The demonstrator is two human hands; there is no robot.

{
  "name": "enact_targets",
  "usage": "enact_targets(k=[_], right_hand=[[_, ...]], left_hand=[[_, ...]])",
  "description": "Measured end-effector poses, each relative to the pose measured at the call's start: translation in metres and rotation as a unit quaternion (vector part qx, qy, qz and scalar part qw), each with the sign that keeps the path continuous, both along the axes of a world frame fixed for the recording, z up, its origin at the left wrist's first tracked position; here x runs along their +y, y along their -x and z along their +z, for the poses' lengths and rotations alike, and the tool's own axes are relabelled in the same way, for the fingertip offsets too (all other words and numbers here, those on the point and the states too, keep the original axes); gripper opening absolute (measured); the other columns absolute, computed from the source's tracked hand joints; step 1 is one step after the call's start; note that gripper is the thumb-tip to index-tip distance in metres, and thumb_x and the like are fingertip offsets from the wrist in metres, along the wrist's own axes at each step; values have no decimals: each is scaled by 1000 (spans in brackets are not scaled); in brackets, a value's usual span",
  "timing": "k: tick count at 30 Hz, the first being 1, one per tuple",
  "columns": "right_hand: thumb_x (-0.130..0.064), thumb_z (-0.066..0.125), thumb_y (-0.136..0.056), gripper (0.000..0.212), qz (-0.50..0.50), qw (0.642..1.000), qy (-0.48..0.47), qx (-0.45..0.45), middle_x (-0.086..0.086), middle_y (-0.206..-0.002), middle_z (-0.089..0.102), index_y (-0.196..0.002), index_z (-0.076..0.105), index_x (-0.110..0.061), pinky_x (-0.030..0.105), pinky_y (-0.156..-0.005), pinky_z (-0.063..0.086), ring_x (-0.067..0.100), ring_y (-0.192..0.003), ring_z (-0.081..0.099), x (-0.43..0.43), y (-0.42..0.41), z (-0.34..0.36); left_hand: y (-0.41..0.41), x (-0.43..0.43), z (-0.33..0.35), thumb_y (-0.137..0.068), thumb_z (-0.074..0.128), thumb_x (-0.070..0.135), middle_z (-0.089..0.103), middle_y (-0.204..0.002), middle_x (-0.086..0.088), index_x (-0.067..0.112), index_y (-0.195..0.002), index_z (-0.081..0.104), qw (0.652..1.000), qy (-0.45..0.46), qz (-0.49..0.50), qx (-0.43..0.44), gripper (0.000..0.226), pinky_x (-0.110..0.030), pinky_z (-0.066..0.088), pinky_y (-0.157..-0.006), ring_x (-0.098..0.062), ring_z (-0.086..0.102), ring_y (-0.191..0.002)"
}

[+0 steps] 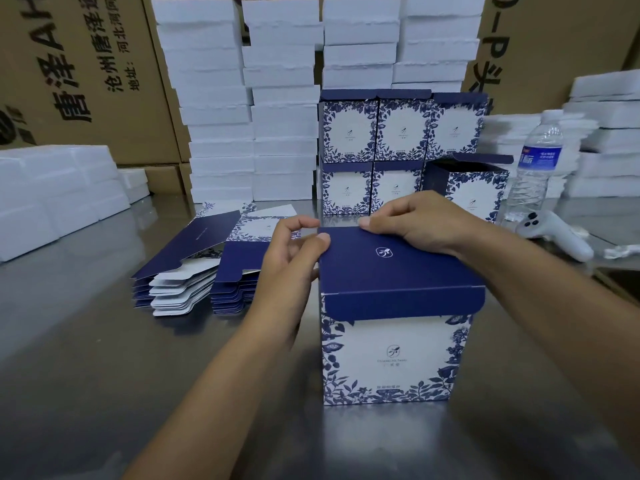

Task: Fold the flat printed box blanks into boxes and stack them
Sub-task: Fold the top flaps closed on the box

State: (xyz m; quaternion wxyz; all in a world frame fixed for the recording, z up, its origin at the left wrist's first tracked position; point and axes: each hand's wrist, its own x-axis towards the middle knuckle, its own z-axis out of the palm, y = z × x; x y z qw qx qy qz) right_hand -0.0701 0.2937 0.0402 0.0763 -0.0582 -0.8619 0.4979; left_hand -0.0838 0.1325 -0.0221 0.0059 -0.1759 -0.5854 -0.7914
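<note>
A folded blue-and-white printed box stands upright on the steel table in front of me, its dark blue lid lying across the top with the front tuck flap hanging outside. My left hand pinches the lid's far left corner. My right hand rests on the lid's far edge, thumb pressing down. Two piles of flat box blanks lie to the left. Folded boxes are stacked in two rows behind, one more open-topped at their right.
Tall stacks of white foam boxes rise behind, more at the left and the right. A water bottle and a white controller sit at the right. Brown cartons form the back wall.
</note>
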Motion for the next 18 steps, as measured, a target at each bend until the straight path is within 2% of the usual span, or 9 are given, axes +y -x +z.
enact_targets(k=[3,4,8,13,18], right_hand=[[-38,76,-76,21,-13,1000,5,-4,-10,-55,68,-74,75,-17,11,-37,40,3,-42,61,0,1,0],[-38,76,-76,22,-15,1000,6,-5,-8,-55,68,-73,75,-16,11,-37,40,4,-42,61,0,1,-1],[-35,76,-78,19,-13,1000,21,-12,-7,-52,67,-73,73,-16,11,-35,39,5,-39,60,0,2,-1],[-30,74,-80,16,-6,999,43,-17,-8,-47,64,-76,71,-15,10,-33,37,3,-37,58,1,2,-1],[-28,74,-80,16,-2,998,52,-19,-9,-44,62,-72,69,-16,9,-33,36,3,-34,56,2,2,-1]], left_hand=[[4,-5,4,-88,60,9,68,-85,1,28,-99,57,1000,-2,4,-18,23,-31,47,-75,-13,62,-72],[5,-6,7,-88,60,8,68,-88,0,28,-100,58,1000,10,3,-27,23,-32,47,-76,-14,63,-73],[14,-1,21,-88,59,11,66,-84,-2,24,-92,63,993,77,1,-88,15,-28,49,-65,-14,63,-68],[26,9,38,-86,65,21,70,-86,-8,17,-78,68,968,224,-37,-103,10,-32,44,-76,-22,61,-77],[31,8,39,-85,67,16,66,-62,-1,17,-66,63,970,222,-32,-94,19,-26,43,-59,-14,57,-55]])
